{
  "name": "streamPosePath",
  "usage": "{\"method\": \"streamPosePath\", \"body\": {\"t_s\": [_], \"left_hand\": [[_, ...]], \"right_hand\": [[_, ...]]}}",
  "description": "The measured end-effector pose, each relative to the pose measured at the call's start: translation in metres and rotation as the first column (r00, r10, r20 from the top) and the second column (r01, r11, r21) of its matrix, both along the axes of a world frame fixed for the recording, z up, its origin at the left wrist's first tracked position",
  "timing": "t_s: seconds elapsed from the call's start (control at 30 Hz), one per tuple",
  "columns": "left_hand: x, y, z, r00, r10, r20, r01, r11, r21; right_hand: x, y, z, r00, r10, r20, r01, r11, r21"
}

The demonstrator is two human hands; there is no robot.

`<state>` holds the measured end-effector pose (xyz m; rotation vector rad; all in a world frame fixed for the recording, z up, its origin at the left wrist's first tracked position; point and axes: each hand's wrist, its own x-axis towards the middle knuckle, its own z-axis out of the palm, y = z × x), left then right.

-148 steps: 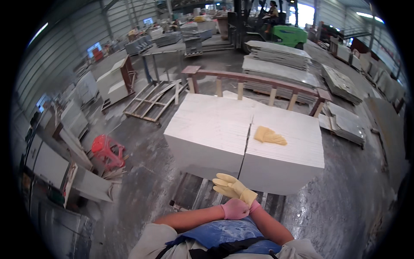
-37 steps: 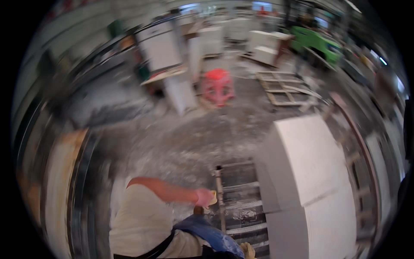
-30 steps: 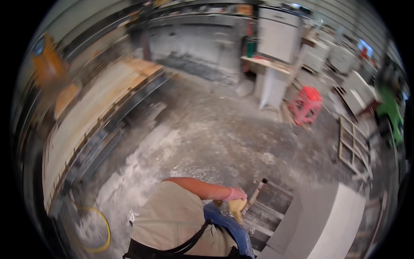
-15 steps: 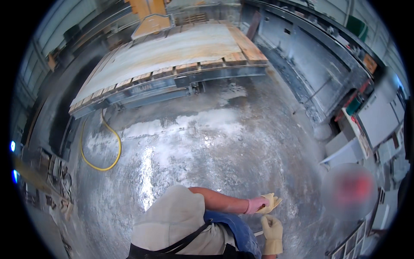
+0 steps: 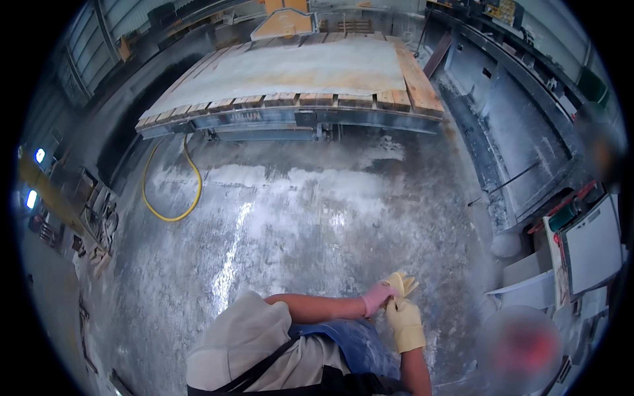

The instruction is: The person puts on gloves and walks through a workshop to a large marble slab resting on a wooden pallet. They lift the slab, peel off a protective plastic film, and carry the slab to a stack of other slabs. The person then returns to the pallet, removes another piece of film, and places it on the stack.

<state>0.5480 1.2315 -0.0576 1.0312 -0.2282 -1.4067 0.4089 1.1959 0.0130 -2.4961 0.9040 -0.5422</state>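
Observation:
My left hand (image 5: 386,294) reaches across in front of me, covered in pink from the wrist to the knuckles. A cream work glove (image 5: 400,284) covers its front part, with the glove's fingers spread and pointing right. Whether the pink is an inner glove or a turned-back lining, I cannot tell. My right hand (image 5: 405,322), in a matching cream glove with a long cuff, is closed on the left glove's edge, close to the palm. A blue apron (image 5: 347,343) covers my front below the hands.
A slab (image 5: 297,66) lies on a wooden-decked machine table (image 5: 264,117) ahead. On the wet floor to the left curves a yellow hose (image 5: 199,191). A long metal trough (image 5: 515,138) runs along the right, with boards (image 5: 594,244) leaning nearer me.
My right hand has risen from below and taken hold of the left glove's edge. My left hand has moved slightly left and up. The whole view has shifted.

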Motion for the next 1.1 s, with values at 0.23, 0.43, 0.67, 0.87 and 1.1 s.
{"method": "streamPosePath", "body": {"t_s": [0.23, 0.43, 0.67, 0.87, 1.1], "left_hand": [[0.036, -0.045, -0.004, 0.987, 0.043, -0.154, -0.076, 0.973, -0.218], [0.112, -0.086, -0.022, 0.985, -0.151, 0.081, 0.151, 0.988, 0.004], [0.3, -0.165, 0.068, -0.434, 0.108, 0.895, 0.39, 0.917, 0.079], [0.487, -0.214, 0.103, -0.886, -0.306, -0.349, -0.379, 0.911, 0.163], [0.665, -0.252, 0.171, -0.911, -0.224, 0.347, -0.122, 0.949, 0.292]], "right_hand": [[0.031, -0.082, 0.075, 0.946, 0.314, 0.082, -0.323, 0.882, 0.343], [0.118, -0.127, 0.063, 0.785, 0.619, 0.021, -0.558, 0.693, 0.456], [0.31, -0.189, 0.084, 0.543, 0.837, -0.066, -0.818, 0.545, 0.184], [0.515, -0.246, 0.101, 0.395, 0.899, -0.188, -0.909, 0.412, 0.058], [0.69, -0.29, 0.14, 0.248, 0.961, -0.125, -0.952, 0.266, 0.155]]}}
